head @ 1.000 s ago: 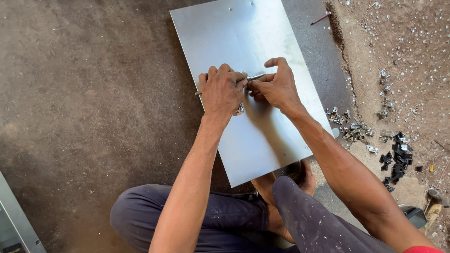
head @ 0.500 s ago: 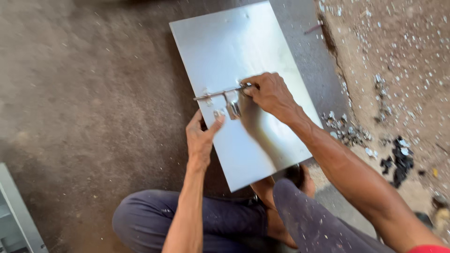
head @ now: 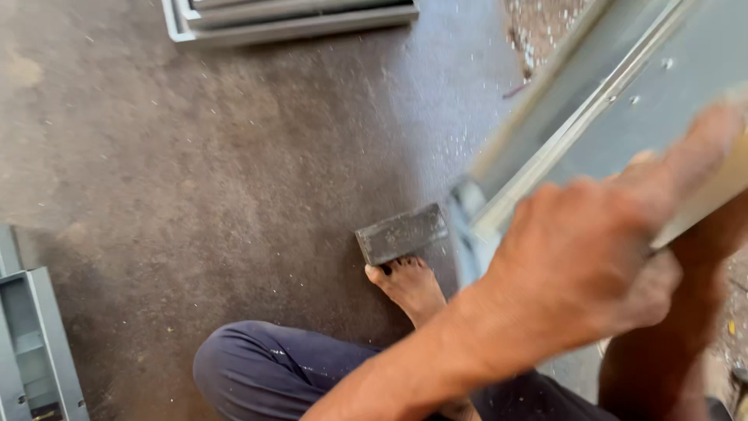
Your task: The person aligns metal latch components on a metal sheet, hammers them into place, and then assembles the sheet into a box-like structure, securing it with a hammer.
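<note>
grip: left hand [head: 580, 269] is wrapped over the lower edge of the metal sheet [head: 623, 109], fingers curled up the face of it, so it's clamped on the panel and not spread. It's motion-blurred, so exactly how the fingertips sit is hard to call.
right hand: mostly hidden. I can see the right forearm [head: 686, 312] running up behind the left hand toward the sheet, but whether that hand is clamped on the edge or just propping it, can't tell.
where the sheet is: lifted off the floor and tilted, up in the right part of the view, close to the camera. It has a folded lip along its long edge and a few small holes or rivets near that lip.
how it'll handle: my read is thin folded steel, stiff along the lip and floppy-ish across the flat, light enough for one person. Bare edges look sharp, and the smooth face is probably slick.
where to grab: I'd say by the folded lip, hands well apart.
nearby: dark flat block [head: 403, 232] on the concrete floor [head: 234, 156], touching the toes of the bare foot [head: 409, 284].
other stuff: grey metal frames at the top [head: 288, 19] and far left [head: 35, 343].
</note>
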